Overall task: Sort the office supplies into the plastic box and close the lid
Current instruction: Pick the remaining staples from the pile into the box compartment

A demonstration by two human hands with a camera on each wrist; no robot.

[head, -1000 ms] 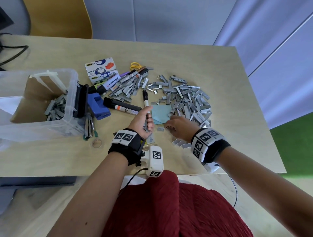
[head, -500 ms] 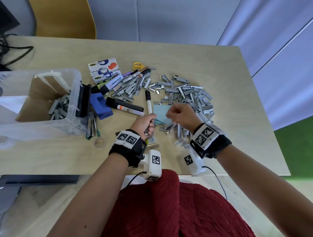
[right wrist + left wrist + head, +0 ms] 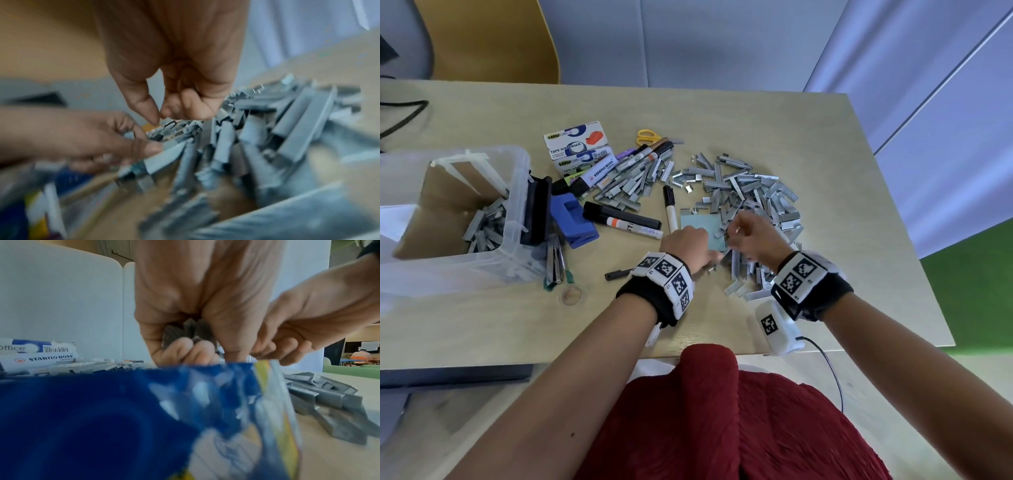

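Note:
A big pile of grey staple strips (image 3: 750, 195) lies on the wooden table. My left hand (image 3: 688, 243) grips a handful of staples (image 3: 185, 332) in its curled fingers. My right hand (image 3: 751, 236) is right beside it, thumb and fingertips (image 3: 154, 116) pinched together at the staples (image 3: 174, 129) at the top of that handful. A teal note pad (image 3: 705, 229) lies between the hands. The clear plastic box (image 3: 517, 178) stands open at the left, with staples (image 3: 482, 226) in it. A blurred blue packet (image 3: 102, 418) fills the left wrist view.
Markers (image 3: 619, 219), a white pen (image 3: 671, 212), tape dispenser boxes (image 3: 575, 144), yellow scissors (image 3: 647, 135), a blue hole punch (image 3: 571, 219) and a black stapler (image 3: 539, 209) lie between box and pile. A tape ring (image 3: 573, 295) sits near the front edge.
My right hand left the pile, rose in a fist and came against my left hand. The left hand rolled palm down and shifted slightly right.

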